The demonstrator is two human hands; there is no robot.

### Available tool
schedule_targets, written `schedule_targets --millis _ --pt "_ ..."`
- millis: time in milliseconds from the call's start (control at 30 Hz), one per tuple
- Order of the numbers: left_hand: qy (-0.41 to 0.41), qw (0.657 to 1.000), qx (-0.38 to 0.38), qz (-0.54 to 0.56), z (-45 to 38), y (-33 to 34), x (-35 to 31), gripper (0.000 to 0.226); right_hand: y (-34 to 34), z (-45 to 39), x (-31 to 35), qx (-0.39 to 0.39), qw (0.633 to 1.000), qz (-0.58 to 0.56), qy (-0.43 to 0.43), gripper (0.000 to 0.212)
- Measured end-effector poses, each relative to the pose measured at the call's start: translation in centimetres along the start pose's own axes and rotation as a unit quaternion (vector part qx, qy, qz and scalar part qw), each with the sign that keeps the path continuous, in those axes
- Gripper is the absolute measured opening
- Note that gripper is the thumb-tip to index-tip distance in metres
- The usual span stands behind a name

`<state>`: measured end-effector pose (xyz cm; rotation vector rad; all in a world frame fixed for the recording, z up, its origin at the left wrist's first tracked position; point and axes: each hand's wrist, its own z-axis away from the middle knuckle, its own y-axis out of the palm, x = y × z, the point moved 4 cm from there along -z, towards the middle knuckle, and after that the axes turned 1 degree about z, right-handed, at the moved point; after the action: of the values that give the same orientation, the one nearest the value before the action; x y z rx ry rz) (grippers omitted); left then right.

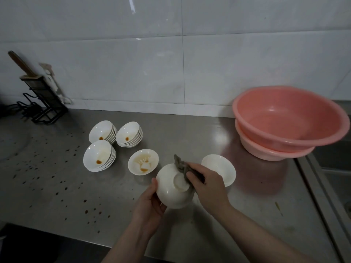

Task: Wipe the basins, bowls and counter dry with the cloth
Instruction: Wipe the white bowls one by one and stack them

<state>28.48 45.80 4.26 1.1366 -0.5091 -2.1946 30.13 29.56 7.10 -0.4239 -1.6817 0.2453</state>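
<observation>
Here the left hand [150, 202] grips a white bowl [173, 190] turned bottom-up above the steel bench [190, 133], fingers curled round its rim. The right hand [206, 184] presses a grey cloth [183, 168] against the bowl's foot — fingers closed on the cloth. Two stacked pink basins [288, 122] sit to the right, stained bowl stacks [114, 137] to the left.

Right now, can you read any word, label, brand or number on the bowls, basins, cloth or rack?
None can be read.
White bowl held by the left hand: plain.
Cloth under the right hand: no label visible.
Pink basins: no print visible.
Knife rack: no text legible.
</observation>
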Motion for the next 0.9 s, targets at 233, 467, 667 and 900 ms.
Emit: schedule_targets --millis 233,467,667,900 --pt "0.002 0.997 0.003 0.08 -0.1 1.3 0.0 0.031 0.9 1.4 1.5 -0.018 0.934 0.185 -0.306 0.031" --pt "0.029 0.998 -0.01 0.05 -0.3 0.8 -1.1 0.028 -1.1 1.0 0.0 -0.02 0.978 0.093 -0.183 0.027" --pt "0.024 0.998 -0.006 0.064 0.3 1.0 -0.4 0.025 0.3 0.4 -1.2 -0.096 0.98 -0.124 0.124 0.022" --pt "0.078 0.993 -0.003 0.086 -0.4 1.4 -0.9 0.032 2.6 2.5 -0.6 -0.043 0.972 -0.181 0.141 0.02"
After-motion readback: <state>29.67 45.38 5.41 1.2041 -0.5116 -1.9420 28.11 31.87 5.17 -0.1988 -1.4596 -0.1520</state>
